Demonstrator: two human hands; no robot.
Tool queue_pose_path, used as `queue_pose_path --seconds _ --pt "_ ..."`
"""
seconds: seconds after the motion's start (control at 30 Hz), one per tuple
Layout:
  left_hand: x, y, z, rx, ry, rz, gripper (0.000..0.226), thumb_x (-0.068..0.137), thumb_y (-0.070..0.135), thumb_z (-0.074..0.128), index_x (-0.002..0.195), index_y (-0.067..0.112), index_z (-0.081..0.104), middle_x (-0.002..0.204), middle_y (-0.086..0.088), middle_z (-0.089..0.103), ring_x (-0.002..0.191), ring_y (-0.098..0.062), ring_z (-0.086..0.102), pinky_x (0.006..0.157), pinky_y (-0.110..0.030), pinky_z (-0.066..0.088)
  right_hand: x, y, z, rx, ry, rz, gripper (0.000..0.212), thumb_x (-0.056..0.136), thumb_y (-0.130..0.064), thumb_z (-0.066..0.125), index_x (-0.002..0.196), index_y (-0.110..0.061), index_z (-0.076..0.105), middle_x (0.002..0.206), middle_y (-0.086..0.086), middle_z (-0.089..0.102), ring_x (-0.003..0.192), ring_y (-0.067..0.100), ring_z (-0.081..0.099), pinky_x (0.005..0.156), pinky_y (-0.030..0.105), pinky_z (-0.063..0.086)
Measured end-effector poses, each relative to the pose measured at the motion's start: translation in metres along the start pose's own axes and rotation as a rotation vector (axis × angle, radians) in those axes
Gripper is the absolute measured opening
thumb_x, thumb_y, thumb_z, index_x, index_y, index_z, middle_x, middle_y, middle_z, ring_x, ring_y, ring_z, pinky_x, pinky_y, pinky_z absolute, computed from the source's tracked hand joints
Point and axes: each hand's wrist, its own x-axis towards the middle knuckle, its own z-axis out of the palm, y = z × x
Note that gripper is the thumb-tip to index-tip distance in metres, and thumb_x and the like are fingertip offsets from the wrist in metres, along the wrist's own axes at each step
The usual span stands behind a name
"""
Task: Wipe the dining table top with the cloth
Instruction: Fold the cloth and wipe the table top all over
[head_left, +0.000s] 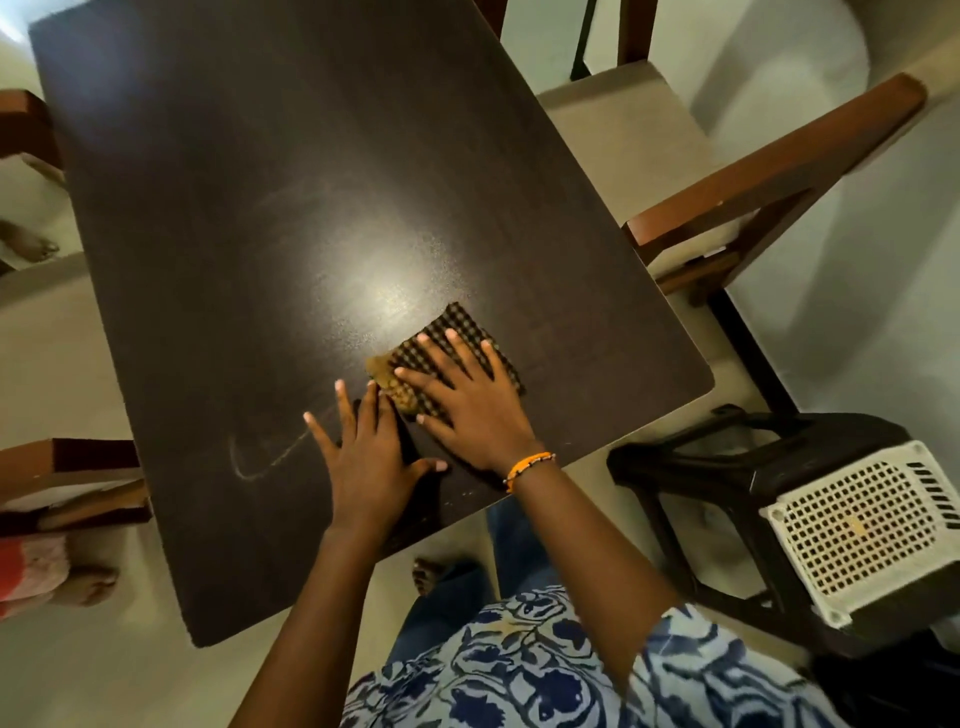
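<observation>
Both hands lie flat, the right hand (470, 402) pressing the cloth (457, 358), the left hand (366, 452) on bare table (260, 208); chairs (753, 208) surround it.

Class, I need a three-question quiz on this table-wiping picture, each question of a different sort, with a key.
1. True or false: the right hand lies flat on the checked cloth.
2. Where is the left hand? A on the cloth, B flat on the bare table top, C on the chair.
3. Fill in: the pale smear lies to the ___ of the left hand.

Key: 1 true; 2 B; 3 left.
</observation>
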Motion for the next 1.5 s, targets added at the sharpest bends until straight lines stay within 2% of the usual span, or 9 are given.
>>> queue_pose_path --seconds 0.3,0.4,0.6,0.87,1.03,1.1,1.27,1.37,1.5 --pt "0.001 -0.004 0.002 0.035 -0.031 0.025 0.100 0.078 0.063 0.050 0.147 0.003 0.011 0.158 -0.010 0.002 0.141 -0.030 -0.021 0.100 -0.056 -0.024 -0.013 0.152 -0.055 -0.017 0.076 0.462 0.056 0.093 -0.048 0.040 0.145 -0.043 0.020 0.160 -0.004 0.006 0.147 0.024 0.000 0.116 0.052 -0.001" --pt "0.000 -0.003 0.003 0.008 -0.014 0.019 0.097 0.081 0.064 0.046 0.147 0.003 0.010 0.158 -0.010 0.002 0.142 -0.029 -0.020 0.102 -0.055 -0.023 -0.018 0.163 -0.056 0.007 0.073 0.487 0.055 0.094 -0.047 0.039 0.145 -0.043 0.018 0.160 -0.004 0.005 0.147 0.023 -0.004 0.116 0.052 -0.003" --pt "-0.003 -0.001 0.009 -0.155 0.027 -0.032 0.088 0.087 0.056 0.045 0.148 0.005 0.008 0.158 -0.008 0.001 0.142 -0.027 -0.019 0.104 -0.052 -0.022 -0.010 0.102 -0.036 -0.007 0.092 0.487 0.059 0.094 -0.045 0.041 0.147 -0.038 0.017 0.160 0.002 0.005 0.147 0.030 -0.003 0.114 0.056 -0.005" --pt "-0.035 -0.040 0.012 -0.317 0.165 -0.222 0.072 0.090 0.011 0.043 0.148 0.005 0.001 0.158 -0.009 -0.003 0.144 -0.026 -0.015 0.110 -0.049 -0.017 0.004 -0.071 0.023 -0.007 -0.010 0.087 0.057 0.092 -0.045 0.040 0.146 -0.039 0.021 0.160 0.003 0.005 0.147 0.028 -0.002 0.113 0.056 -0.006" --pt "-0.053 -0.077 0.016 -0.349 0.161 -0.313 0.072 0.092 0.019 0.045 0.148 0.007 0.000 0.158 -0.009 0.001 0.144 -0.025 -0.012 0.111 -0.048 -0.015 0.005 -0.057 0.015 -0.091 0.006 -0.127 0.059 0.084 -0.056 0.046 0.140 -0.043 0.034 0.156 0.001 0.026 0.144 0.028 0.019 0.112 0.054 -0.009" --pt "-0.058 -0.089 0.019 -0.351 0.175 -0.339 0.074 0.093 0.026 0.047 0.148 0.007 0.000 0.158 -0.009 0.003 0.144 -0.025 -0.011 0.111 -0.047 -0.015 0.009 -0.029 0.002 -0.135 0.035 -0.043 0.060 0.082 -0.056 0.046 0.138 -0.040 0.039 0.153 0.003 0.033 0.142 0.029 0.025 0.113 0.053 -0.007" --pt "-0.069 -0.117 0.031 -0.385 0.189 -0.441 0.076 0.092 0.030 0.049 0.148 0.007 0.002 0.158 -0.010 0.005 0.145 -0.026 -0.008 0.111 -0.049 -0.012 0.008 0.031 -0.017 -0.086 0.078 0.279 0.058 0.088 -0.046 0.051 0.141 -0.028 0.036 0.158 0.005 0.017 0.146 0.030 0.006 0.116 0.055 0.000" --pt "-0.076 -0.132 0.037 -0.400 0.230 -0.433 0.069 0.093 0.026 0.047 0.148 0.009 0.008 0.157 -0.008 0.010 0.145 -0.024 -0.002 0.113 -0.048 -0.010 0.014 0.000 -0.007 -0.060 0.117 0.390 0.060 0.089 -0.044 0.049 0.144 -0.026 0.032 0.159 0.006 0.012 0.147 0.030 0.004 0.116 0.054 0.000" --pt "-0.086 -0.144 0.042 -0.374 0.317 -0.356 0.060 0.093 0.019 0.046 0.146 0.007 0.020 0.155 -0.009 0.021 0.145 -0.025 0.011 0.114 -0.049 -0.003 0.024 -0.082 0.019 -0.065 0.099 0.281 0.060 0.088 -0.045 0.047 0.144 -0.030 0.031 0.159 0.006 0.012 0.146 0.031 0.006 0.115 0.054 -0.001"
